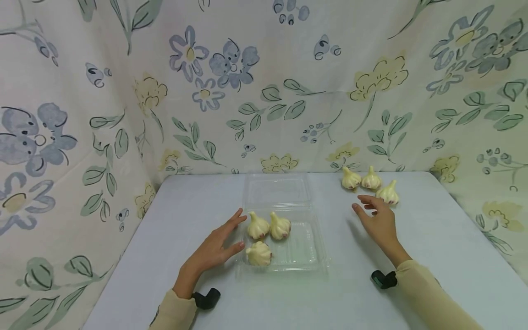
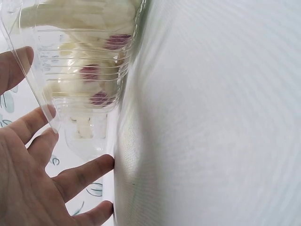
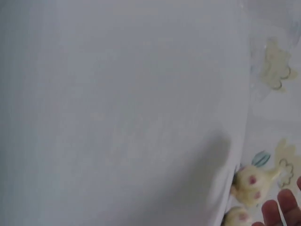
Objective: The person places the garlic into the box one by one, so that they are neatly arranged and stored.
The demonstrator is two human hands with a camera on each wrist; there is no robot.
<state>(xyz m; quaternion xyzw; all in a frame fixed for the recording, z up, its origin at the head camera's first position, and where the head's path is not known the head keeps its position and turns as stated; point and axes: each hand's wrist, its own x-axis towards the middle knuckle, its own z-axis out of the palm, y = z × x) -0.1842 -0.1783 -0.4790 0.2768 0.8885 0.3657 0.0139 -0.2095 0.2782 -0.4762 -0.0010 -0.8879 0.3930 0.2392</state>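
Observation:
A clear plastic clamshell box (image 1: 303,238) lies open on the table with three garlic bulbs in its left half: two bulbs (image 1: 280,226) at the back and one bulb (image 1: 259,254) in front. My left hand (image 1: 214,247) is at the box's left side, fingers spread; in the left wrist view its fingertips (image 2: 51,111) are at the box rim. At the back right lie three more garlic bulbs (image 1: 371,178). My right hand (image 1: 380,224) hovers just in front of the nearest bulb (image 1: 388,194), fingers loosely bent, holding nothing.
The raised lid (image 1: 277,190) of the box leans back toward the rear table edge. A floral curtain (image 1: 264,91) hangs behind and on both sides of the white table (image 1: 165,238). Dark wrist cameras (image 1: 207,299) sit on both wrists.

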